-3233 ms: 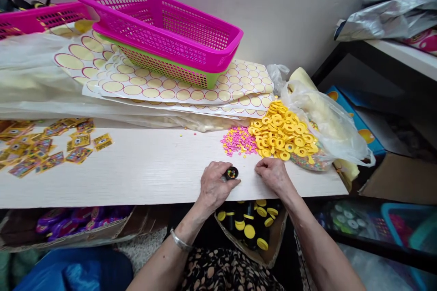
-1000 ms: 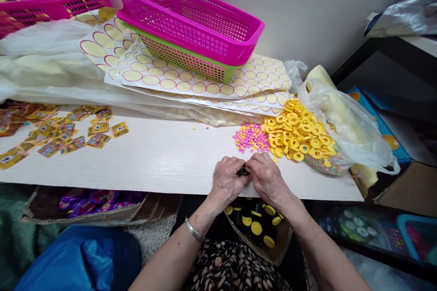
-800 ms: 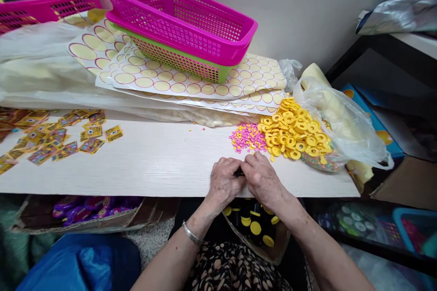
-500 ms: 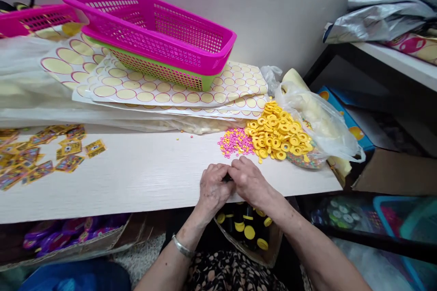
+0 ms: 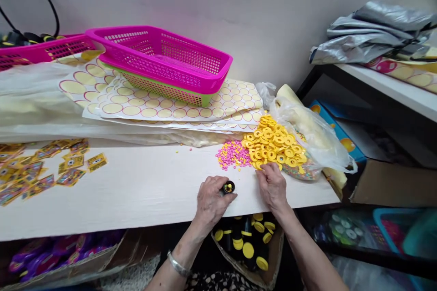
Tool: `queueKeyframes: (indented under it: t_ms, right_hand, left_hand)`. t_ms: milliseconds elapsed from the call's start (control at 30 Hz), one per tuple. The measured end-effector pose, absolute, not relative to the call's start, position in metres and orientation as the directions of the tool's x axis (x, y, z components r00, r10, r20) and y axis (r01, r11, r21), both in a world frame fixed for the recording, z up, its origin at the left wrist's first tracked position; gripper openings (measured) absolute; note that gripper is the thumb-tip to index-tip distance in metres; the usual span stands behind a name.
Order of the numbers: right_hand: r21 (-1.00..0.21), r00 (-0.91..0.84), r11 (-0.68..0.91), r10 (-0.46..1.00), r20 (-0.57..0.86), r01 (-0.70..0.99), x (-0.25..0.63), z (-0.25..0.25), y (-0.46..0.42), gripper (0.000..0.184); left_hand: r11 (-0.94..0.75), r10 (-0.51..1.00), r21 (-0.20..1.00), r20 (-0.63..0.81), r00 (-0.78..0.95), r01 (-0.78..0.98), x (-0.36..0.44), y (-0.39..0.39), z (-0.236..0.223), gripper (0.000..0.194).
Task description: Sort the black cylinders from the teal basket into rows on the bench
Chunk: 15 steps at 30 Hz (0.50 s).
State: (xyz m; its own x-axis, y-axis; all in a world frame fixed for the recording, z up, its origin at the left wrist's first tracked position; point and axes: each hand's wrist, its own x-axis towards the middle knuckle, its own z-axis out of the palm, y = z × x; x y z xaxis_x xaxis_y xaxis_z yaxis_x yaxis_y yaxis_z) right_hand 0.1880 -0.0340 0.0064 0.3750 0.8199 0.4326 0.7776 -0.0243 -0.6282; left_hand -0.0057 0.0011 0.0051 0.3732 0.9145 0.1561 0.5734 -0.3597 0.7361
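My left hand (image 5: 212, 198) is closed round a small black container (image 5: 228, 187) with coloured beads in its open top, held at the near edge of the white table (image 5: 143, 186). My right hand (image 5: 272, 185) has its fingers at the near edge of a heap of yellow rings (image 5: 275, 145), pinching there; what the fingers hold is too small to make out. A small pile of pink and yellow beads (image 5: 234, 154) lies just left of the rings.
Stacked pink and green baskets (image 5: 160, 63) rest on sticker sheets (image 5: 177, 104) at the back. Small printed labels (image 5: 41, 168) lie scattered at the left. A plastic bag (image 5: 310, 134) sits by the rings. A box of black bottles with yellow caps (image 5: 247, 243) stands under the table.
Half a second ago both hands were pressed together over the black container. Now my right hand has moved right to the yellow rings, and the container's open top shows.
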Motion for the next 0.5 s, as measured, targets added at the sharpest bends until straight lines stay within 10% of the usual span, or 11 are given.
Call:
queueKeyframes:
  t_ms: [500]
  right_hand:
    - [-0.888,0.554,-0.044,0.795,0.247,0.459,0.192,0.012,-0.047,0.022]
  left_hand:
    - [-0.398,0.899,0.730,0.189,0.395,0.556,-0.007,0.004,0.001,0.036]
